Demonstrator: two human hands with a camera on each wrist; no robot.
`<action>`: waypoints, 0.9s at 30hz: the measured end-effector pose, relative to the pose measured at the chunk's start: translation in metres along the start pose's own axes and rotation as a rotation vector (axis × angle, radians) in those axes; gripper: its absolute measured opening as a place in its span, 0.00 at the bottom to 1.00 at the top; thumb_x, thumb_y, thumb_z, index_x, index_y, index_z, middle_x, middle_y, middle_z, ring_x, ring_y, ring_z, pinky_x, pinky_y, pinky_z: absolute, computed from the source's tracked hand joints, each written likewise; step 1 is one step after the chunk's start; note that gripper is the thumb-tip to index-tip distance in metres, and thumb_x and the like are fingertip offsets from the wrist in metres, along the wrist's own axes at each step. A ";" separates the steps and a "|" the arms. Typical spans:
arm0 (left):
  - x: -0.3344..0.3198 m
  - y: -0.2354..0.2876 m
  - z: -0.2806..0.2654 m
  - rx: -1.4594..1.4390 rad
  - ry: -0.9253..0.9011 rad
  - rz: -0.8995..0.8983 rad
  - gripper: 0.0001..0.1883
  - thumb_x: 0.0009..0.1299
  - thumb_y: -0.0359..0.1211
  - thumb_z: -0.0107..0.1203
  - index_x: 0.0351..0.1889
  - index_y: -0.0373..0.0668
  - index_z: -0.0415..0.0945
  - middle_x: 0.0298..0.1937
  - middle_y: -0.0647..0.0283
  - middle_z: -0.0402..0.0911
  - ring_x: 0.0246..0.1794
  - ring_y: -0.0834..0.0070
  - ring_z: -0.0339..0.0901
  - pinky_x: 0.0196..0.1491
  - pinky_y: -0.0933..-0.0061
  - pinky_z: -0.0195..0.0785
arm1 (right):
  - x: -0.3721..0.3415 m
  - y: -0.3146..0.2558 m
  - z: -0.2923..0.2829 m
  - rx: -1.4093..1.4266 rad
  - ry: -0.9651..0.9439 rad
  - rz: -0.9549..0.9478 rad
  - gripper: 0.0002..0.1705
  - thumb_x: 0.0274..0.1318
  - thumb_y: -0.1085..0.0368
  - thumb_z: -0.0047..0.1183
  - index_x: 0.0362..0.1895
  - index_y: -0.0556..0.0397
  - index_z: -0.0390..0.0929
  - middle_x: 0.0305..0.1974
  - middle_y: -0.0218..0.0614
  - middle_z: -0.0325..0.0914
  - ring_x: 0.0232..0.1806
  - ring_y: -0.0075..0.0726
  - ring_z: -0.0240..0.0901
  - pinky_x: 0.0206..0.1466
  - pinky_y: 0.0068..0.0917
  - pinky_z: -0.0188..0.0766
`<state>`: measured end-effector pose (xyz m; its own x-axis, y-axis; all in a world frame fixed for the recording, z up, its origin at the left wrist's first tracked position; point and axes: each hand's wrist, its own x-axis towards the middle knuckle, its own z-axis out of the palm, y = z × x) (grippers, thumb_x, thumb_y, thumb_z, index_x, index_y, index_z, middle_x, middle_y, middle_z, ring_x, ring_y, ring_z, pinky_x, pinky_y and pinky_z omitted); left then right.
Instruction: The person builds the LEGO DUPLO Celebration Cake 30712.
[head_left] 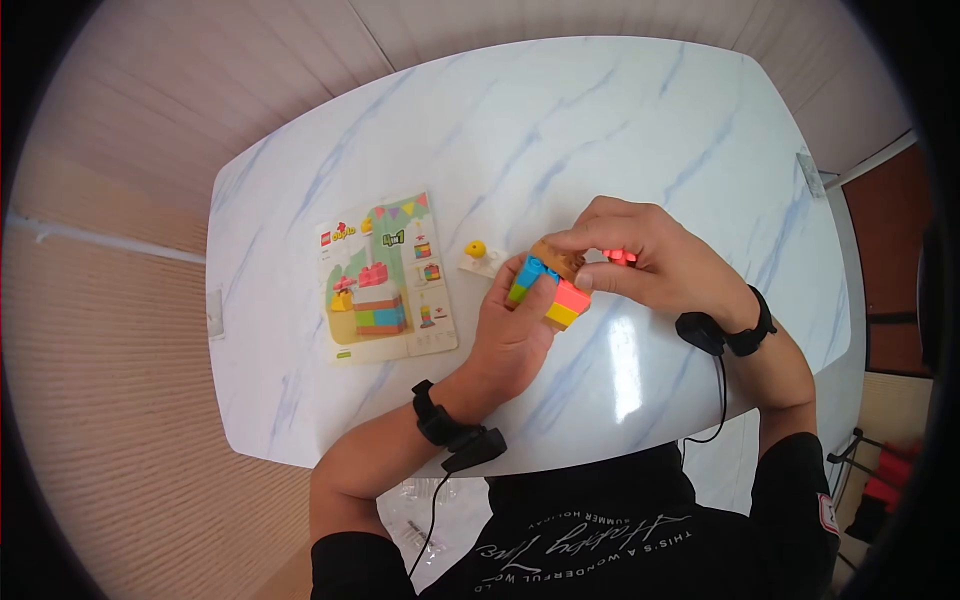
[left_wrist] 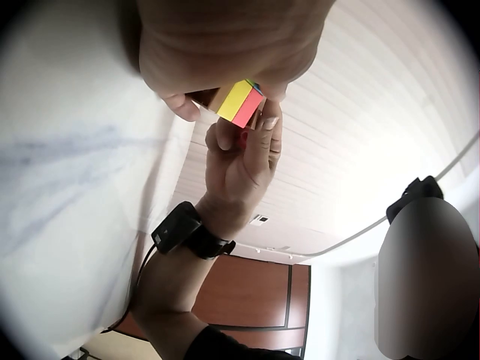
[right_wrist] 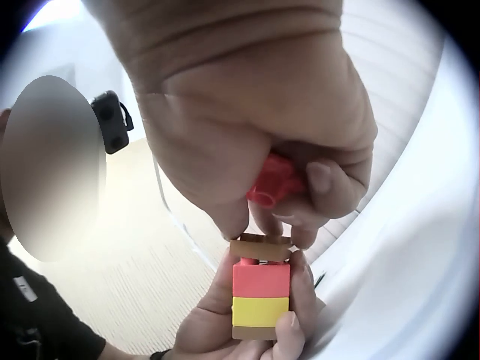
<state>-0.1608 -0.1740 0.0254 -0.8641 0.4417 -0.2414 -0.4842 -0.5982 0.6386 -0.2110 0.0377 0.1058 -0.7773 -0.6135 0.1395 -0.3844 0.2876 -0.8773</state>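
Observation:
My left hand (head_left: 512,340) grips a small stack of building bricks (head_left: 570,297) in pink, yellow, blue and green. A brown layer (right_wrist: 253,333) forms the bottom of the stack in the right wrist view. On top, my right hand (head_left: 660,258) pinches a brown brick (right_wrist: 259,249) between thumb and fingers. This brick sits slightly tilted over the pink one, with a narrow gap and a stud showing beneath. Tucked in the right hand's curled fingers is a red piece (right_wrist: 276,180), partly hidden by the palm.
A Duplo instruction booklet (head_left: 388,290) lies on the marbled table (head_left: 300,180) left of the hands. Beside the left fingers stands a yellow chick-like piece (head_left: 476,248) with a white brick (head_left: 484,264). Clear plastic wrapping (head_left: 425,510) lies beyond the table's near edge.

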 end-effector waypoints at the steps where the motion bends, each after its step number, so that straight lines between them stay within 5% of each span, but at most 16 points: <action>1: 0.000 0.001 0.002 0.015 0.008 -0.003 0.23 0.83 0.40 0.50 0.73 0.51 0.61 0.74 0.66 0.67 0.74 0.71 0.65 0.74 0.48 0.58 | 0.000 0.000 0.000 0.007 -0.001 -0.012 0.22 0.61 0.71 0.61 0.60 0.53 0.83 0.41 0.40 0.81 0.43 0.37 0.75 0.48 0.32 0.72; 17: 0.000 0.003 0.002 0.055 -0.088 0.041 0.25 0.82 0.44 0.51 0.73 0.47 0.62 0.71 0.61 0.71 0.70 0.70 0.70 0.67 0.56 0.69 | 0.000 -0.011 -0.005 -0.025 -0.035 -0.025 0.19 0.60 0.66 0.63 0.56 0.49 0.85 0.35 0.40 0.81 0.37 0.40 0.77 0.41 0.33 0.74; 27: -0.002 0.000 0.000 0.026 -0.078 0.010 0.23 0.84 0.42 0.47 0.73 0.47 0.61 0.70 0.62 0.71 0.70 0.70 0.70 0.71 0.54 0.64 | -0.002 -0.005 -0.002 -0.088 -0.037 -0.070 0.23 0.56 0.68 0.66 0.58 0.51 0.84 0.32 0.39 0.79 0.32 0.41 0.76 0.37 0.34 0.73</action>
<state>-0.1594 -0.1751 0.0256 -0.8548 0.4875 -0.1779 -0.4712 -0.5856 0.6595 -0.2088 0.0386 0.1110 -0.7289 -0.6604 0.1805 -0.4803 0.3055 -0.8222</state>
